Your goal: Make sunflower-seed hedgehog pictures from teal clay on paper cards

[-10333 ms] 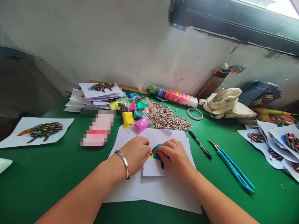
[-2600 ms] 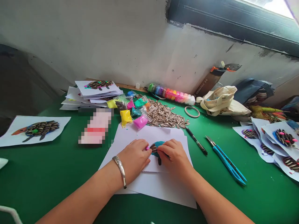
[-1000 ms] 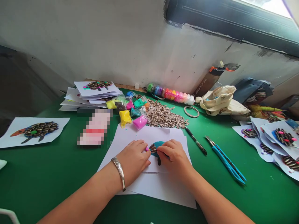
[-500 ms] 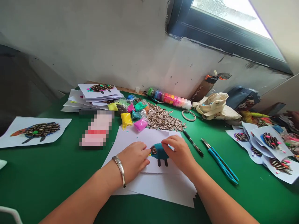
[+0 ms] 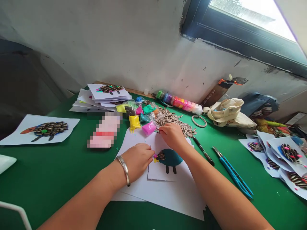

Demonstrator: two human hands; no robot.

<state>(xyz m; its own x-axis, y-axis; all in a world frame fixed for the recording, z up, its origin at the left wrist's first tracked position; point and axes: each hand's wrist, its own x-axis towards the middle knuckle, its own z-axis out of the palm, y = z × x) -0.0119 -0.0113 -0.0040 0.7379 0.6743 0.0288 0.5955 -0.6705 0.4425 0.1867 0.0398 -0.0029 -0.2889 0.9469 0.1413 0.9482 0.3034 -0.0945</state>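
A small white picture sheet (image 5: 155,174) lies on larger white paper, bearing a blue clay body (image 5: 171,156) with two dark legs. Several striped sunflower seeds (image 5: 161,155) sit at the body's left end, beside yellow and pink clay bits. My left hand (image 5: 137,159), with a silver bangle (image 5: 124,171) at its wrist, has its fingers closed at the small sheet's left edge. Above the blue body, at the near side of the loose seed pile (image 5: 169,116), my right hand (image 5: 174,135) has its fingers pinched together. What lies between its fingertips cannot be seen.
Bagged clay, including a yellow packet (image 5: 134,122) and a pink packet (image 5: 149,128), lies left of the seeds. A pen (image 5: 203,151), a blue-handled cutter (image 5: 235,175) and a tape ring (image 5: 199,121) are at right. Finished pictures (image 5: 106,95) are stacked behind.
My right hand has moved up and away from the blue body to the seed pile, uncovering the body. My left hand stays at the sheet's left edge. The whole view has shifted slightly.
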